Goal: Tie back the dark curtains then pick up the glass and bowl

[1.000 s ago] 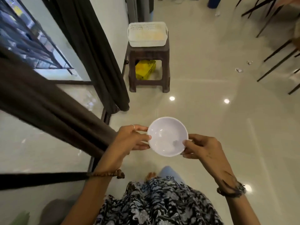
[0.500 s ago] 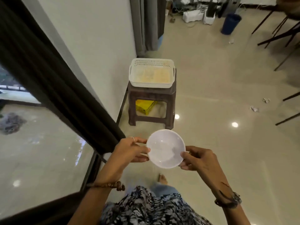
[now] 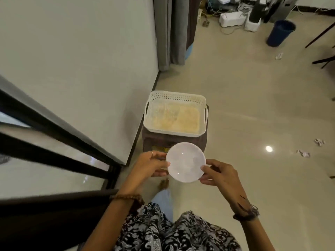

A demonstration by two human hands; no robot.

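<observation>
On a glossy beige tiled floor (image 3: 253, 109), a person's left hand (image 3: 150, 165) and right hand (image 3: 220, 173) pinch a round white bowl (image 3: 185, 162) at lower centre, below a white perforated plastic basket (image 3: 175, 113).

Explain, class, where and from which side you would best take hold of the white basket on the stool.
Grip the basket by the two cut-out handles in its short end walls, one hand coming in from each side. It sits level on the stool, open side up, and the slots lie opposite each other just under the rim, so a two-sided lift should keep it balanced.
</observation>
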